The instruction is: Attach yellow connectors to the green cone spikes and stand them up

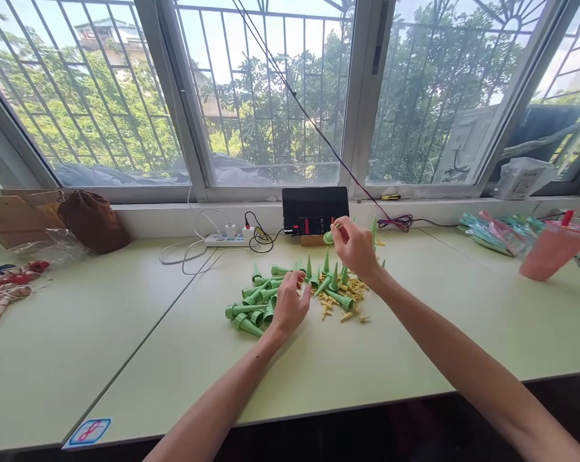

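Several green cone-shaped pieces point(246, 324) lie in a pile on the pale green table point(198, 378), and a few more stand upright with their points up. Small yellow pieces point(346, 316) are scattered beside them on the right. My left hand point(290, 305) is at the right side of the green pile, its fingers apart, with no object visible in it. Raised above the yellow pieces, my right hand point(355, 247) pinches a green piece point(328, 238) between thumb and fingers.
Behind the pieces a black tablet point(314, 196) leans by the window sill. A power strip point(230, 239) with cables is left of it. At the right stands a pink cup point(554, 251); a brown pouch point(95, 221) and wooden-handled items point(11, 292) are at the left.
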The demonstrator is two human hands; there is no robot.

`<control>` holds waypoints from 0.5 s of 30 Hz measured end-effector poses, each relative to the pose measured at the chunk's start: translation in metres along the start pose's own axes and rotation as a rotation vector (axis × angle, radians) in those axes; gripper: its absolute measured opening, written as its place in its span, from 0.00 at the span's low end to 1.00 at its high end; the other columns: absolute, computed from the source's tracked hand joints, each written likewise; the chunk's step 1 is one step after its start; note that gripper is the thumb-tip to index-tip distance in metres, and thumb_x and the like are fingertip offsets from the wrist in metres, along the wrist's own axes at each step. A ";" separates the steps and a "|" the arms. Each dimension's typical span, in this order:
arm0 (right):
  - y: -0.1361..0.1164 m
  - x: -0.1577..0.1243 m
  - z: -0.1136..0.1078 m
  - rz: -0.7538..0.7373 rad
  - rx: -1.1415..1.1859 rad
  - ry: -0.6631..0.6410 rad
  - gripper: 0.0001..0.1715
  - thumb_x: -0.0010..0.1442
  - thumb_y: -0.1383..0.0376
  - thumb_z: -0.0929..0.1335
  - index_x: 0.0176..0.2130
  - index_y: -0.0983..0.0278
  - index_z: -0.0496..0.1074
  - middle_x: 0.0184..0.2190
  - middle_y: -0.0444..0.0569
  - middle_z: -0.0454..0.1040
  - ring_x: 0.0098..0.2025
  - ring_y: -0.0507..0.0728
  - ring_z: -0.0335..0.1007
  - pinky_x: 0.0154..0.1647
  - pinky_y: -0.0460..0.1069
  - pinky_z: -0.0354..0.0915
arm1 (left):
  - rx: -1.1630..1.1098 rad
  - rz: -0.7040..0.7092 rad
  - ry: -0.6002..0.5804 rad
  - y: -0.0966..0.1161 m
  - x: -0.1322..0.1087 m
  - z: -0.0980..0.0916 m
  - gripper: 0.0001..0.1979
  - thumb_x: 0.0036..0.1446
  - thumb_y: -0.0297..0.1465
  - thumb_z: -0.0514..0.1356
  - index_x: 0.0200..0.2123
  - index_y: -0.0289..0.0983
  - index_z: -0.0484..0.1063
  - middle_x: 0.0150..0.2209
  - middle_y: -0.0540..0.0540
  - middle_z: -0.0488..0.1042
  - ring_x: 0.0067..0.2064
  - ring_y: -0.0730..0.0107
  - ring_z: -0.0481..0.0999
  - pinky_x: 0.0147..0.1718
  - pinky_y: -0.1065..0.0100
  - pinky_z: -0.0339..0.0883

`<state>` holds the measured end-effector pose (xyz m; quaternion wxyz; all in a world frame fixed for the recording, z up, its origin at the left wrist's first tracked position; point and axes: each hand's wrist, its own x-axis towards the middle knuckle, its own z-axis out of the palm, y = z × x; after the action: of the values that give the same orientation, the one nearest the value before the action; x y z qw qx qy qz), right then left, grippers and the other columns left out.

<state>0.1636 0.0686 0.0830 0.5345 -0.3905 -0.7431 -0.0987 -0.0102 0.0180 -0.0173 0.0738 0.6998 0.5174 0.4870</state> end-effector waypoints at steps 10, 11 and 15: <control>0.017 0.031 0.019 0.069 -0.221 -0.273 0.10 0.66 0.67 0.60 0.35 0.66 0.66 0.27 0.49 0.71 0.29 0.54 0.67 0.32 0.45 0.55 | -0.013 -0.008 -0.018 -0.003 -0.001 0.000 0.05 0.57 0.29 0.56 0.39 0.37 0.66 0.34 0.47 0.70 0.31 0.70 0.69 0.32 0.67 0.65; 0.017 0.033 0.020 0.082 -0.239 -0.299 0.09 0.66 0.67 0.59 0.35 0.66 0.66 0.27 0.50 0.72 0.30 0.54 0.68 0.32 0.46 0.55 | -0.015 -0.008 -0.018 -0.003 -0.001 0.000 0.05 0.57 0.29 0.56 0.39 0.37 0.66 0.34 0.46 0.70 0.31 0.70 0.69 0.32 0.67 0.65; 0.016 0.040 0.024 0.141 -0.341 -0.416 0.09 0.66 0.70 0.59 0.40 0.68 0.67 0.32 0.56 0.74 0.35 0.58 0.72 0.34 0.47 0.58 | -0.020 -0.009 -0.019 -0.002 -0.001 0.001 0.05 0.57 0.29 0.55 0.39 0.38 0.66 0.34 0.46 0.70 0.31 0.70 0.69 0.31 0.68 0.65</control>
<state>0.1524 0.1118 0.1041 0.3025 -0.5375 -0.7805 -0.1023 -0.0111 0.0189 -0.0197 0.0879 0.7013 0.5148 0.4852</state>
